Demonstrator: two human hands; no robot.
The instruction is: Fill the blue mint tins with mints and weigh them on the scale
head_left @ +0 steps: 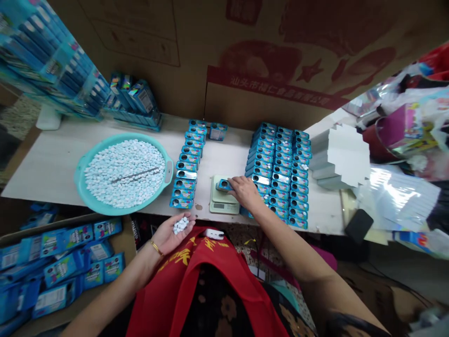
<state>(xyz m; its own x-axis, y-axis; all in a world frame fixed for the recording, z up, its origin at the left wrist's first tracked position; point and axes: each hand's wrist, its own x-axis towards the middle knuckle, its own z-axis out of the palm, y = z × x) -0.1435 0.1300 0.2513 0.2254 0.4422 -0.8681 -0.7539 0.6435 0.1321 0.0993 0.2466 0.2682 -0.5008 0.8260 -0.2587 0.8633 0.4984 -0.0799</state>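
Note:
My left hand is cupped palm up below the table edge, with a small heap of white candies resting in it. My right hand grips a small blue candy box by its right end. That box lies on a pale kitchen scale, whose display faces me. Left of the scale runs a column of blue boxes. To the right, further columns of blue boxes stand close to my right forearm.
A turquoise basin full of white candies, with a thin dark stick on top, sits at the left. Below it is a carton of blue boxes. White card stacks and a dark phone lie right. A large cardboard box stands behind.

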